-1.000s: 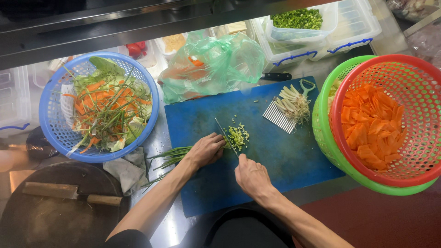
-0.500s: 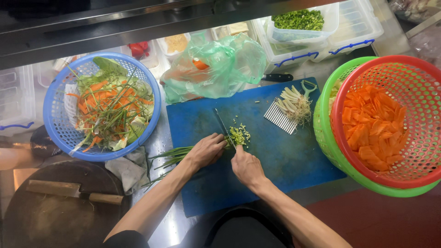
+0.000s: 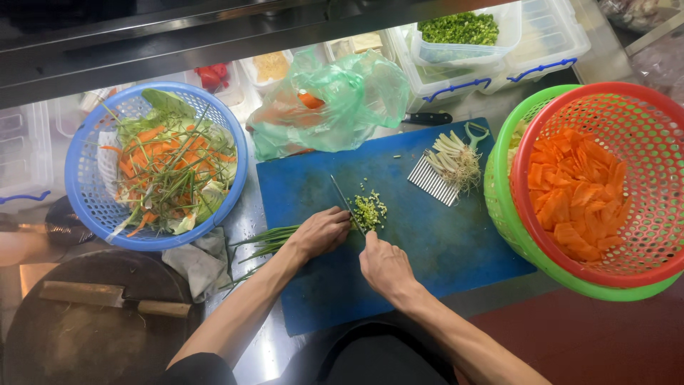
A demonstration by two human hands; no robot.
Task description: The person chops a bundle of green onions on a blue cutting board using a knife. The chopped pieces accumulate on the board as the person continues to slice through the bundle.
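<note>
My left hand (image 3: 322,232) presses down on a bunch of green onions (image 3: 267,240) lying on the blue cutting board (image 3: 427,242). My right hand (image 3: 385,265) grips the handle of a knife (image 3: 345,202) whose blade stands against the onions' cut end. A small pile of chopped green onion (image 3: 370,211) lies just right of the blade. Both hands are close together near the board's middle.
A blue basket (image 3: 85,178) of vegetable scraps stands left, red and green stacked baskets (image 3: 641,128) with carrot slices right. Onion roots and a crinkle cutter (image 3: 445,171) lie at the board's back, beside a green plastic bag (image 3: 335,100). A cleaver (image 3: 107,298) rests on a round block.
My right hand has moved up and left toward the chopped pile, bringing the knife against the onions. The left hand stays on the bunch.
</note>
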